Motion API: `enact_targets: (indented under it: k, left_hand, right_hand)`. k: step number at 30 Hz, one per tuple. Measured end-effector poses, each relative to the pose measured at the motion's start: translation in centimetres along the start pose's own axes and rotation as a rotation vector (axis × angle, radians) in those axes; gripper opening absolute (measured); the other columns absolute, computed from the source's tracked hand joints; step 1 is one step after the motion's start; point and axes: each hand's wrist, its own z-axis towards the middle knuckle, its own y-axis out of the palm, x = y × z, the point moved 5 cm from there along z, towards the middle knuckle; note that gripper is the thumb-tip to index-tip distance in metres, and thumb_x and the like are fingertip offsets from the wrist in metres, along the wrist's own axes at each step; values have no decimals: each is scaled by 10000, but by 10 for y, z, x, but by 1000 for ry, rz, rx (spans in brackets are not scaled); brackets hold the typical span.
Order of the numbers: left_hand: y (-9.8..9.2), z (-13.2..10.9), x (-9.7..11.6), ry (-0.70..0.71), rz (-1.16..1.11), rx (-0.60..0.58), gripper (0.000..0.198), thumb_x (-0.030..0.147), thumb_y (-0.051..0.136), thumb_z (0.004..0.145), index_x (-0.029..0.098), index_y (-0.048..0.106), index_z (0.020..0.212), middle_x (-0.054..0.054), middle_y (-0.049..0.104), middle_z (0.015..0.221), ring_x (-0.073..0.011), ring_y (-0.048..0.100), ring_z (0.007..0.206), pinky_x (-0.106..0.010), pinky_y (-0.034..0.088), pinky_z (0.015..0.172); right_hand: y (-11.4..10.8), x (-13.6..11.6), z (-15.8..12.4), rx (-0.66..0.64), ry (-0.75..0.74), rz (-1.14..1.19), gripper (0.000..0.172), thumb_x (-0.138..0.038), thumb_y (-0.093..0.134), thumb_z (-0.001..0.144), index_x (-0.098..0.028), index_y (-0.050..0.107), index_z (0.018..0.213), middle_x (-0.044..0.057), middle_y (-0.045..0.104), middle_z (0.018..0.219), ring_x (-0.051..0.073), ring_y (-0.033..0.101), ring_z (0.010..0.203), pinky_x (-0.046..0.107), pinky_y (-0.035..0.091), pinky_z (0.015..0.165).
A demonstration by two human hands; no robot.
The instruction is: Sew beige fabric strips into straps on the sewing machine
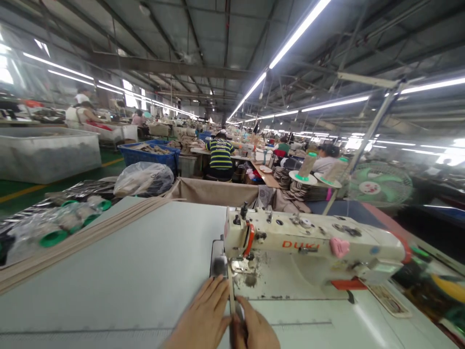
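A narrow beige fabric strip [231,292] runs toward me from the needle area of a white sewing machine [308,237]. My left hand [207,310] lies flat on the table just left of the strip, fingers stretched forward and fingertips close to the metal plate [218,261]. On the other side my right hand [254,325] is closed around the near end of the strip, thumb and fingers pinched. Something dark shows between its fingers, but I cannot tell what. The presser foot [241,265] stands ahead of both hands under a small light.
A bundle of long beige strips [105,228] lies across the table's left side. Thread cones [307,167] and a green fan [379,184] stand behind the machine. A fabric-lined bin [207,191] borders the far edge. A person in a striped shirt [220,154] sits beyond.
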Motion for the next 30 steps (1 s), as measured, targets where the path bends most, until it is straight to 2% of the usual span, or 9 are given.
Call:
enact_targets:
  k: [4,6,9,12,19,24,30]
  left_hand:
    - [-10,2,7,-80,-80,-128,550,344,543,1012,124,459,1509,-115,563,1517,-259,526,1405,-445,473,1163]
    - [-11,3,7,-79,-99,-159,558,345,545,1012,118,451,1513,-112,549,1530,-260,510,1420,-448,459,1176]
    - [-13,4,5,-101,-123,-154,553,370,526,1023,131,450,1516,-105,553,1528,-247,501,1427,-438,439,1188]
    - [-15,5,5,-122,-140,-140,537,380,499,1036,143,454,1516,-105,565,1516,-236,490,1435,-429,405,1210]
    - [-15,7,7,-126,-122,-137,505,393,484,1046,123,506,1472,-104,587,1495,-240,500,1425,-422,380,1216]
    - [-11,7,4,-133,-150,-209,556,357,523,1023,106,443,1513,-113,522,1554,-259,438,1473,-437,337,1241]
    - [3,11,-4,-158,-190,-288,579,410,542,1015,121,451,1509,-101,500,1574,-301,385,1504,-490,306,1255]
  right_hand:
    - [-15,6,8,-121,-49,149,333,-183,471,987,-218,669,1253,57,794,992,193,757,883,265,578,810]
    - [-25,13,11,-103,-20,122,323,-198,442,994,-205,678,1214,59,790,960,195,749,838,272,567,769]
    - [-33,22,10,-5,1,20,309,-200,438,978,-187,687,1161,72,774,915,208,727,792,290,545,726]
    - [-31,25,6,34,-18,-12,280,-190,465,960,-197,685,1133,69,763,913,206,711,798,292,529,730]
    - [-27,24,2,11,-41,-21,298,-163,483,949,-194,655,1191,70,746,926,205,687,814,291,514,734]
    - [-26,23,1,58,-78,-45,293,-146,491,932,-192,642,1180,71,740,924,204,678,799,301,515,722]
    - [-24,25,0,100,-108,-66,253,-172,522,940,-197,633,1166,73,735,908,217,674,778,317,512,692]
